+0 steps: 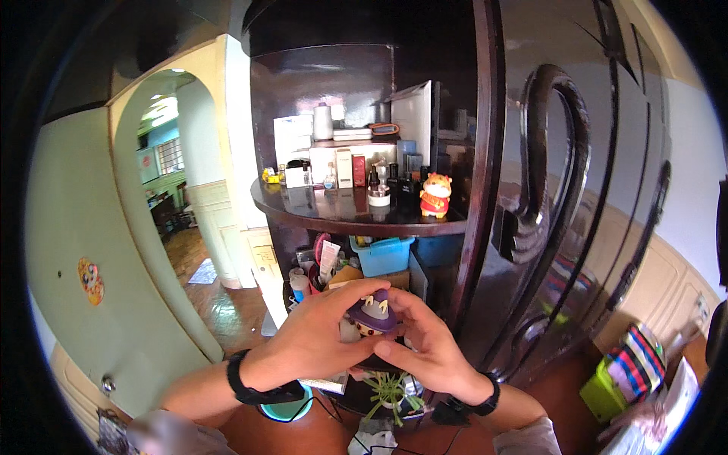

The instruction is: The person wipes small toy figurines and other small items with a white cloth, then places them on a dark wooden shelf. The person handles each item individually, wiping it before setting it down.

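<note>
A small toy figurine (372, 313) with a purple pointed hat is held between both hands in front of the shelves. From the left, my left hand (318, 327) curls around it, thumb under the hat's brim. On the other side my right hand (426, 341) cups it with thumb and fingers. The figurine's lower part is hidden by the thumbs. Each wrist wears a black band. Beyond the hands, a red and yellow cow-like figurine (436, 196) stands upright at the right of the dark round-edged shelf (352, 222).
Bottles and boxes crowd the upper shelf. Below are a blue plastic basket (384, 256) and a tube (329, 259). A potted plant (389, 392) and a turquoise bucket (290, 405) are low down. A door (114, 273) stands left, a green bin (603, 392) right.
</note>
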Demonstrator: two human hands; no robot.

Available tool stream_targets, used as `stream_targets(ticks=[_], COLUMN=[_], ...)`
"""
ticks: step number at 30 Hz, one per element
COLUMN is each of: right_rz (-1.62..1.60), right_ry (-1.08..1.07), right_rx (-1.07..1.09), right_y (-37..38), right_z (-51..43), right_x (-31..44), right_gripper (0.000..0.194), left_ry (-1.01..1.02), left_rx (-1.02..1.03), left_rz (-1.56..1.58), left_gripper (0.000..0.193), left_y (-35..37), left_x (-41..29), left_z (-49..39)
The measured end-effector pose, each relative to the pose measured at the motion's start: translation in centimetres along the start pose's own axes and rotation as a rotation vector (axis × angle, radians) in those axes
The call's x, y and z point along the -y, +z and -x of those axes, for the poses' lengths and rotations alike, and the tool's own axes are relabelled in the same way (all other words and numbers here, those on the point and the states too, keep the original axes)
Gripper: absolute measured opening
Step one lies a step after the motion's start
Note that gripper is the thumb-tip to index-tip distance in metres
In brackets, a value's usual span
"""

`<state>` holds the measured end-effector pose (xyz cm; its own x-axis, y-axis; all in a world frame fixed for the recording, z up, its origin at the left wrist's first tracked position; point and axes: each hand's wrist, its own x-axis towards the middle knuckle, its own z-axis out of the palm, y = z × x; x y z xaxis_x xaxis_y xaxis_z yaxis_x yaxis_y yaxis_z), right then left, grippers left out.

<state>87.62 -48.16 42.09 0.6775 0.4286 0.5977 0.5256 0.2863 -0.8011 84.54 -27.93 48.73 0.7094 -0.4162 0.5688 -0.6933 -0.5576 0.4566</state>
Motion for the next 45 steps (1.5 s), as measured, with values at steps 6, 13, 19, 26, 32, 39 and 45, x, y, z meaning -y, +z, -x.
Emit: stream_targets(ticks=[6,13,19,26,32,39,45], right_rz=[0.602,1.152,1.575,1.79,1.685,1.478,1.492], right_ry=[-0.25,-0.461,-0.252,0.11,0.237,0.062,-0.03], right_rx=[0.023,-0.243,-0.087,0.007,-0.027,-0.033,0.132], right_y=[-9.7,-14.0,-11.1,-8.6,-8.2,-5.6,0.1], right_z=[-2.3,-9.2,-15.0,-17.8,-18.8,-20.5,-28.0], right_x=[4.8,10.4,10.7,10.7,9.7,11.9,6.5], right_gripper=[0.053,0.033,0.042,0.047,0.053,0.052,0.062], left_ry=[-0.132,-0.303,-0.335,-0.385,-0.342,-0.336,-0.386], left_rx=[-0.028,-0.211,-0.183,-0.079,-0.012,-0.092,-0.049], left_rz=[0.225,0.183,0.088,-0.071,-0.336,-0.143,-0.033], left_gripper=[0.055,0.047,0.034,0.037,0.064,0.073,0.088], left_y=[-2.7,-9.6,-15.0,-18.2,-17.2,-16.5,-17.8], left_x=[-1.0,3.1,12.2,20.4,21.9,23.4,23.0], left_z=[-5.2,-9.8,-11.7,-14.7,-17.3,-17.3,-15.9])
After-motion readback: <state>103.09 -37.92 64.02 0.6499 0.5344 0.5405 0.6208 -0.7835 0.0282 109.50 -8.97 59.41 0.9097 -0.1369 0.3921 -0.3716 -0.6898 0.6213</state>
